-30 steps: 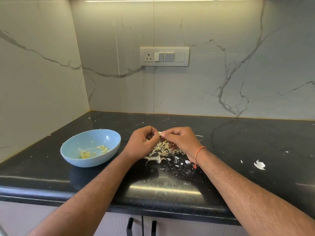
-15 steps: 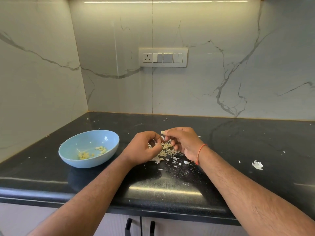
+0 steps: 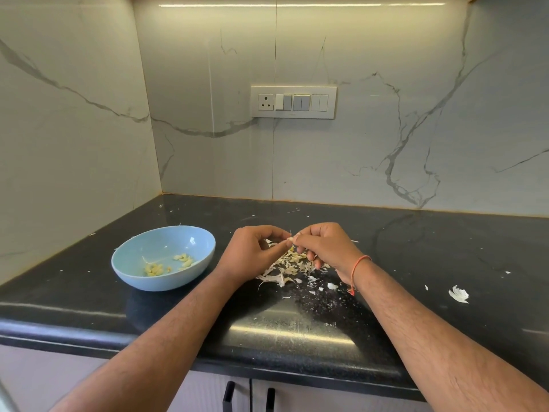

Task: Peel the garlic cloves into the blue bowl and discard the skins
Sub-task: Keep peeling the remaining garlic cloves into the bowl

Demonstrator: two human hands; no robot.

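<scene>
Counter edge: the black counter (image 3: 285, 331) carries loose flakes right up toward its front lip; a sweep of a forearm could push them onto the floor.
Skin pile: the garlic skins (image 3: 289, 267) lie under and between both hands, light enough to scatter with a draught or a quick move.
Left hand: the left hand (image 3: 252, 254) has its fingers curled, tips meeting the clove; it seems to pinch it.
Right hand: the right hand (image 3: 326, 248) pinches the garlic clove (image 3: 290, 239) at its fingertips, above the pile.
Slip risk: the clove is small and slick, so it may pop out and land among the skins.
Blue bowl: the blue bowl (image 3: 163, 257) sits left of the hands, holding peeled cloves; stray skin may drop in.
Hidden: how much skin is left on the clove, and any unpeeled cloves under the palms, cannot be made out.
</scene>
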